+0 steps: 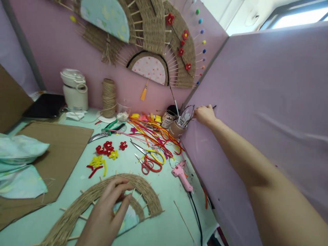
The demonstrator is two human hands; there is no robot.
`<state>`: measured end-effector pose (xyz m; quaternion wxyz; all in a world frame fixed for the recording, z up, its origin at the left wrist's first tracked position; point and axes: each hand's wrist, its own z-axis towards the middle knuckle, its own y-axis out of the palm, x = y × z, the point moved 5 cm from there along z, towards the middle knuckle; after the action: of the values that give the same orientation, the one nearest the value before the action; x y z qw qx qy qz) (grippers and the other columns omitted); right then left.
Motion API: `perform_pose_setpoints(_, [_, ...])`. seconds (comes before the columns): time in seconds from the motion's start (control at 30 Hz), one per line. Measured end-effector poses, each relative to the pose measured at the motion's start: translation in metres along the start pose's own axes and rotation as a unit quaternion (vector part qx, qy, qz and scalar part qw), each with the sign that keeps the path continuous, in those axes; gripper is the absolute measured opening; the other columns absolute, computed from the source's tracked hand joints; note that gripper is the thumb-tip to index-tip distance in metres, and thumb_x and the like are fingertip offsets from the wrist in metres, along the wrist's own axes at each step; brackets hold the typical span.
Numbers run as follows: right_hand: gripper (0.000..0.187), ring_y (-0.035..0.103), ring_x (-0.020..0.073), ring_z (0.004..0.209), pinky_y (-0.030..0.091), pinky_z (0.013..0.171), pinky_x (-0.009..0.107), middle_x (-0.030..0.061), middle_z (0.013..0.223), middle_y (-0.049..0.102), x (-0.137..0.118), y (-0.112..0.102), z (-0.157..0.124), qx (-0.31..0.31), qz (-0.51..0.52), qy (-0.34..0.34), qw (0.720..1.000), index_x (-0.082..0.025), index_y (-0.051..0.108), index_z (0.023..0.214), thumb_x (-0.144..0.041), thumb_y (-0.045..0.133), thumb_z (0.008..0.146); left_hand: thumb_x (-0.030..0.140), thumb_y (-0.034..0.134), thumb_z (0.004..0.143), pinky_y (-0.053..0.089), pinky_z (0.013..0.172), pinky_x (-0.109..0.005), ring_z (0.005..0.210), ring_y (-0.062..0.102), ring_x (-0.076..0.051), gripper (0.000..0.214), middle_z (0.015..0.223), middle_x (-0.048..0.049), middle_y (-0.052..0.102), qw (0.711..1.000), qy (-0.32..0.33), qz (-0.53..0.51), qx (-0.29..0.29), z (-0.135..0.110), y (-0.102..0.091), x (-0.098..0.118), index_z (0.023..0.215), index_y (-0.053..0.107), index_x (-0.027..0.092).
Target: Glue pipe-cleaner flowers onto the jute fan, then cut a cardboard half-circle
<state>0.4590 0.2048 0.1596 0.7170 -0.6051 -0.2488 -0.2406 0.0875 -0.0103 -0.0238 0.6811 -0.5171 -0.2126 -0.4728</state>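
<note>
My left hand hovers over or rests on a half-round woven jute piece, its fingers loosely curved and apart with nothing seen between them. The piece has wooden spokes and a pale blue-green cloth centre. My right hand is stretched far forward beside the purple wall, above and right of a brown cup of twigs and sticks. Its fingers are closed on a thin dark twig, whose tip pokes out to the right; the rest of the twig is partly hidden.
A pink glue gun lies at the right, its black cord running forward. Scissors, garden shears, red flowers and coloured pipe cleaners cover the middle. A twine spool stands behind; cardboard lies left.
</note>
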Motion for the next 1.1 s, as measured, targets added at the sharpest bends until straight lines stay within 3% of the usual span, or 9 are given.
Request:
perform_pose_setpoints(0.3, [0.025,0.061,0.0262,0.097,0.036,0.082,0.038,0.0105,0.101,0.072,0.007,-0.01,0.0,-0.017,0.042,0.025,0.999,-0.02,0.073,0.093,-0.03,0.052,0.085,0.037,0.051,0.087,0.057,0.079,-0.032,0.102,0.064,-0.022,0.023,0.111,-0.0075,0.064,1.0,-0.008,-0.009,-0.008,0.001,0.003,-0.001,0.095,0.067,0.023])
perform_pose_setpoints(0.47, [0.027,0.063,0.0242,0.09,0.041,0.072,0.032,0.0097,0.097,0.073,0.023,-0.024,0.008,0.02,0.096,0.062,0.993,-0.021,0.073,0.096,-0.033,0.052,0.086,0.036,0.051,0.088,0.057,0.081,-0.031,0.102,0.064,-0.021,0.022,0.111,-0.0067,0.064,1.0,-0.016,-0.008,-0.012,-0.001,0.003,0.0,0.096,0.067,0.024])
perform_pose_setpoints(0.57, [0.027,0.064,0.0235,0.089,0.042,0.069,0.029,0.0101,0.098,0.073,0.019,-0.037,0.017,0.045,0.134,0.065,0.988,-0.019,0.073,0.098,-0.032,0.052,0.087,0.036,0.052,0.087,0.057,0.083,-0.031,0.102,0.064,-0.021,0.021,0.112,-0.0066,0.064,1.0,-0.015,-0.004,-0.016,-0.003,0.003,-0.002,0.097,0.067,0.024])
perform_pose_setpoints(0.67, [0.026,0.064,0.0226,0.089,0.043,0.071,0.028,0.01,0.099,0.072,-0.01,-0.051,0.032,0.05,0.156,0.025,0.986,-0.018,0.072,0.098,-0.031,0.053,0.087,0.035,0.053,0.087,0.056,0.084,-0.03,0.101,0.064,-0.021,0.021,0.111,-0.0064,0.065,1.0,-0.012,-0.004,-0.023,-0.003,0.004,-0.004,0.098,0.066,0.024])
perform_pose_setpoints(0.77, [0.024,0.063,0.0225,0.094,0.044,0.075,0.028,0.0102,0.103,0.071,-0.054,-0.056,0.052,0.038,0.15,-0.03,0.987,-0.018,0.07,0.099,-0.029,0.052,0.087,0.034,0.053,0.087,0.057,0.083,-0.029,0.099,0.065,-0.02,0.019,0.109,-0.0064,0.066,0.999,-0.004,-0.008,-0.038,-0.004,0.006,-0.003,0.098,0.066,0.024])
perform_pose_setpoints(0.93, [0.035,0.059,0.0227,0.107,0.045,0.081,0.029,0.0135,0.123,0.06,-0.122,-0.039,0.081,-0.003,0.111,-0.098,0.989,-0.021,0.064,0.118,-0.016,0.043,0.09,0.031,0.052,0.088,0.056,0.083,-0.026,0.098,0.066,-0.019,0.018,0.107,-0.0068,0.067,0.999,-0.006,-0.009,-0.048,-0.005,0.007,0.0,0.097,0.066,0.024])
perform_pose_setpoints(1.03, [0.034,0.061,0.0237,0.105,0.046,0.08,0.03,0.0162,0.12,0.061,-0.139,-0.025,0.092,-0.028,0.102,-0.099,0.99,-0.019,0.068,0.111,-0.011,0.046,0.087,0.03,0.052,0.088,0.055,0.082,-0.023,0.097,0.067,-0.018,0.017,0.104,-0.0064,0.068,0.999,-0.002,-0.013,-0.042,-0.003,0.004,0.003,0.095,0.066,0.024])
perform_pose_setpoints(1.1, [0.031,0.063,0.0249,0.102,0.047,0.08,0.03,0.0182,0.113,0.065,-0.138,-0.02,0.098,-0.037,0.097,-0.089,0.991,-0.015,0.071,0.107,-0.011,0.049,0.085,0.03,0.052,0.088,0.055,0.081,-0.022,0.095,0.067,-0.018,0.016,0.103,-0.0066,0.068,0.999,-0.002,-0.018,-0.04,-0.002,0.003,0.004,0.095,0.066,0.024])
